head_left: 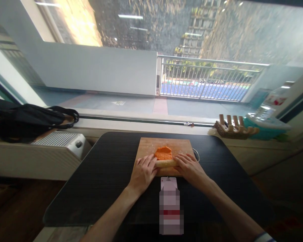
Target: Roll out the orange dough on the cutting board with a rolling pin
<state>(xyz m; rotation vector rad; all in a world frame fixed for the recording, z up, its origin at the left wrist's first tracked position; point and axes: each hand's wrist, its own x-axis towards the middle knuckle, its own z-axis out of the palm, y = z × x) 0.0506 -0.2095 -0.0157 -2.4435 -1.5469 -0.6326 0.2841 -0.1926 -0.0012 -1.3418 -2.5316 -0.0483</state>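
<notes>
A wooden board (146,145) lies on the black table (108,174). On it sits a flat piece of orange dough (163,153). A pale wooden rolling pin (166,163) lies across the near edge of the dough. My left hand (143,171) rests on the pin's left end, fingers laid flat over it. My right hand (189,167) presses on the pin's right end the same way.
A blurred-out carton (170,206) stands at the table's near edge between my forearms. A black bag (25,121) lies on the sill over a white heater (63,141) at left. A wooden rack (231,127) and a teal basin (264,129) sit at right. A window spans the back.
</notes>
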